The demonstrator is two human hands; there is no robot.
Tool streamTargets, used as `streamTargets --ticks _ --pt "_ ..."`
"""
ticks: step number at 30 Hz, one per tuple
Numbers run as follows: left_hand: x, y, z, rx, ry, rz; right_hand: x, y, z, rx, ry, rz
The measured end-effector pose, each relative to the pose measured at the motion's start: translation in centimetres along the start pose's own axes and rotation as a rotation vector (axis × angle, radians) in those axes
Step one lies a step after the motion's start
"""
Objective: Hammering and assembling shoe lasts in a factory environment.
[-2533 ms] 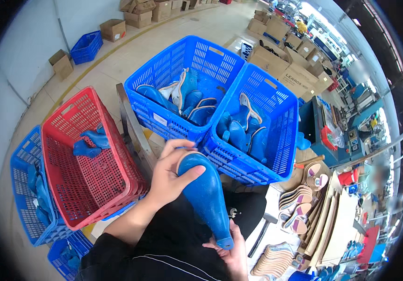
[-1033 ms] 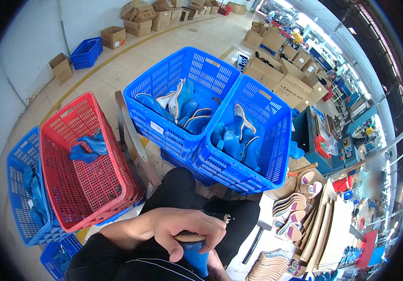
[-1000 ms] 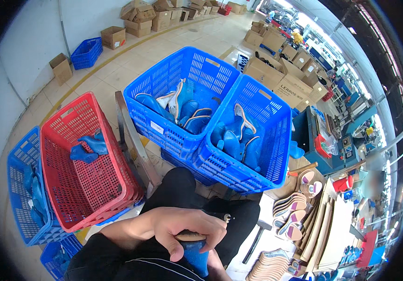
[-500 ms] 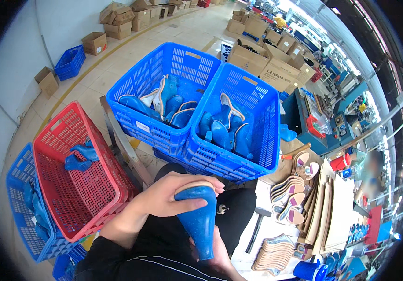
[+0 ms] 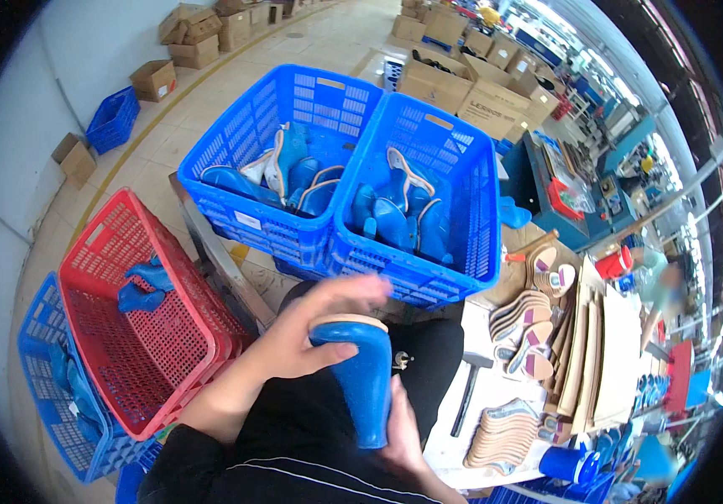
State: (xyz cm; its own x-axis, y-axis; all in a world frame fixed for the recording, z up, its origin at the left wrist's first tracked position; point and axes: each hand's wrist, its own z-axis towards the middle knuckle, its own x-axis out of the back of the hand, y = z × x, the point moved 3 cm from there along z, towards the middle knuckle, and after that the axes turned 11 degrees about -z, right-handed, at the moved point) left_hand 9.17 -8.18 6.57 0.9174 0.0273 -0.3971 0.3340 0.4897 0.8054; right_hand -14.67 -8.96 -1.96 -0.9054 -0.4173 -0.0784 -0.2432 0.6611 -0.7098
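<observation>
A blue shoe last [image 5: 358, 378] stands tilted in front of my body, its broad end up, with a thin tan insole [image 5: 349, 319] along the top edge. Against its upper left side lies the thumb of my left hand [image 5: 307, 332]; the other fingers are stretched out above the top edge and blurred. My right hand [image 5: 402, 430] grips the narrow lower end from the right and beneath, part of it hidden behind the last. Just beyond are two blue crates, a left one [image 5: 252, 228] and a right one [image 5: 429, 290], holding several blue lasts with insoles.
To the left, a red crate [image 5: 126, 353] with blue lasts sits by a blue crate [image 5: 59, 420]. On the white table at right lie a hammer [image 5: 466, 395], stacked insoles [image 5: 500, 433], cardboard sheets [image 5: 588, 370] and a blue tub [image 5: 567, 464]. Cartons [image 5: 433, 84] stand farther back.
My left fingers have lifted off the top of the last, while the thumb stays on it. My right hand has come up along the right side, and the view has shifted slightly.
</observation>
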Motion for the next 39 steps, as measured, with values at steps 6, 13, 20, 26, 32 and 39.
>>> streamTargets --ticks 6,13,20,26,32,39 --pt "2.0 0.9 0.8 -0.219 0.000 0.307 5.9 -7.9 1.0 1.025 0.592 -0.362" --pt "4.5 -2.2 0.6 -0.252 -0.033 0.554 8.6 -6.5 7.9 1.127 0.308 -0.218" --pt "6.8 -3.1 -3.0 -0.126 -0.031 0.578 7.8 -4.7 8.2 1.129 0.207 -0.217" --pt "5.0 -1.9 -3.3 -0.012 -0.138 0.724 7.7 -2.0 8.8 1.142 0.057 -0.097" --pt "2.7 0.4 -2.1 0.277 -0.200 0.916 8.4 -2.7 8.8 1.161 0.050 -0.240" --pt "-2.2 -1.2 -0.3 0.109 -0.505 1.303 9.5 -5.1 8.3 1.109 0.002 -0.432"
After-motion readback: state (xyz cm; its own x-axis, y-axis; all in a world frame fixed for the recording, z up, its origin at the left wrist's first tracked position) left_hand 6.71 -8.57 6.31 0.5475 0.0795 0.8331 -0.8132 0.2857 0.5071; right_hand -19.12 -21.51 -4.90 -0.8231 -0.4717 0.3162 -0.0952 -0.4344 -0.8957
